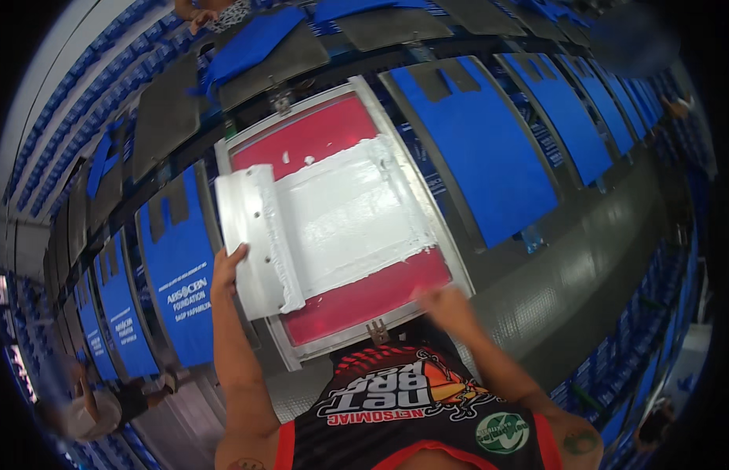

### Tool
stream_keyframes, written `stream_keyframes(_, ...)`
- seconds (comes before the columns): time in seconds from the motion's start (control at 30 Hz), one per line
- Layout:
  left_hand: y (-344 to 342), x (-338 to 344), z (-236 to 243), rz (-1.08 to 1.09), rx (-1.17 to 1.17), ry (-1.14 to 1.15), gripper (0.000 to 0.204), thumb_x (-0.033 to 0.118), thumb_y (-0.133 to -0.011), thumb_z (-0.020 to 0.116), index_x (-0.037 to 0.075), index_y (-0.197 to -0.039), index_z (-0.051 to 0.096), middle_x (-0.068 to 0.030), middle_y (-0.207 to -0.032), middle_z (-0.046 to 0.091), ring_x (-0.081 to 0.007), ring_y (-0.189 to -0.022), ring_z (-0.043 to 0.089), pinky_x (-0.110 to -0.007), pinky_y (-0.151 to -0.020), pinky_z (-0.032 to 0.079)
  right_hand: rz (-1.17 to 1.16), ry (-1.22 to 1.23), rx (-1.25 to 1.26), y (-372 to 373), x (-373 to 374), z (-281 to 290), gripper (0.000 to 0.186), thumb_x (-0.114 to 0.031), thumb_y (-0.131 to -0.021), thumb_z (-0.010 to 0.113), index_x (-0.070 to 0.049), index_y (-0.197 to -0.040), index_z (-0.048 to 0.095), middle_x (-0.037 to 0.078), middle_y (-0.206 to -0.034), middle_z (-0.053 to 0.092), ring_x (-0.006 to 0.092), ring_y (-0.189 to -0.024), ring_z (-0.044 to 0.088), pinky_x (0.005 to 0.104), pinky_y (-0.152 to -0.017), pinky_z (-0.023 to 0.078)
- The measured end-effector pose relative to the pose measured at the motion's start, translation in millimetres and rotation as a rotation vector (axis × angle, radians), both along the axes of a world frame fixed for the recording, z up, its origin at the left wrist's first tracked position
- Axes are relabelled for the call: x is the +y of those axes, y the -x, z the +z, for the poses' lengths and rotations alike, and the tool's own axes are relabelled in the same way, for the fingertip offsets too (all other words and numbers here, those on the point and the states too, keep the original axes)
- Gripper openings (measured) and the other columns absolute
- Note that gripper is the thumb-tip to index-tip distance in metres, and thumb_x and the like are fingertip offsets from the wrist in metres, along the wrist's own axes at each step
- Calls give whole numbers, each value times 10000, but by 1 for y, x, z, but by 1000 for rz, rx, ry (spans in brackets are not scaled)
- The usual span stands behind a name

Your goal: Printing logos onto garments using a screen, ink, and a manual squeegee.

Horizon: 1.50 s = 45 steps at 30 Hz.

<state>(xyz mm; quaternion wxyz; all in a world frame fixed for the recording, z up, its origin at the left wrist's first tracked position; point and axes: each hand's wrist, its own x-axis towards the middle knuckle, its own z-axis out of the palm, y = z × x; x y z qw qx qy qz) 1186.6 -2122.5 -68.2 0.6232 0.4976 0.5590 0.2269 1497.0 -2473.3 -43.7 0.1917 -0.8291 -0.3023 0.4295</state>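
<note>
A screen-printing frame (407, 159) with a pale metal rim lies in front of me, slightly turned. Its red mesh (356, 313) shows above and below a broad area of thick white ink (349, 211). At the left end of the ink stands a wide metal squeegee (247, 211), its ink-side edge coated white. My left hand (227, 272) is closed around the squeegee's outer side, with the thumb on top. My right hand (444, 304) is at the frame's near right corner, smeared by motion; its fingers cannot be made out.
Blue bag-shaped fabric pieces (482, 149) lie on dark boards (521, 125) in rows to both sides. Printed blue pieces (172, 266) are at left. Metal hinge clamps (378, 332) sit at the frame's near and far edges. Other people (90, 411) stand at lower left and the far side.
</note>
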Motion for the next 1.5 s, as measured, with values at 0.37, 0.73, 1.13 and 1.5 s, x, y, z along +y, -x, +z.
stream_keyframes(0.37, -64, -65, 53, 1, -105, -82, 435, 154, -824, 682, -54, -1171, 523, -168, -988, 653, -269, -827, 671, -403, -735, 561, -503, -224, -16, -106, -40, -31, 705, -619, -915, 362, 8, -991, 675, 263, -940, 655, 431, -957, 606, 438, -832, 456)
stream_keyframes(0.73, -366, -163, 22, -84, -143, -95, 391, 189, -821, 688, -52, -1109, 580, -142, -938, 675, -236, -765, 681, -357, -701, 565, -574, -338, -29, -384, -169, -33, 623, -538, -910, 495, 53, -1002, 671, 224, -880, 682, 280, -860, 663, 373, -785, 477)
stream_keyframes(1.13, -456, -175, 7, -21, -205, 32, 431, 175, -829, 689, -64, -1159, 548, -168, -983, 663, -263, -812, 682, -391, -740, 566, -497, -311, -42, -504, -158, -73, 669, -580, -886, 500, 51, -1041, 662, 270, -967, 661, 374, -949, 639, 410, -838, 465)
stream_keyframes(1.5, -489, -165, 33, -185, 8, -152, 438, 105, -732, 747, -37, -1122, 607, -154, -967, 681, -252, -824, 673, -377, -768, 535, -161, -503, -643, -479, -171, -58, 466, -386, -856, 637, 31, -1065, 652, 221, -951, 662, 351, -908, 620, 402, -833, 472)
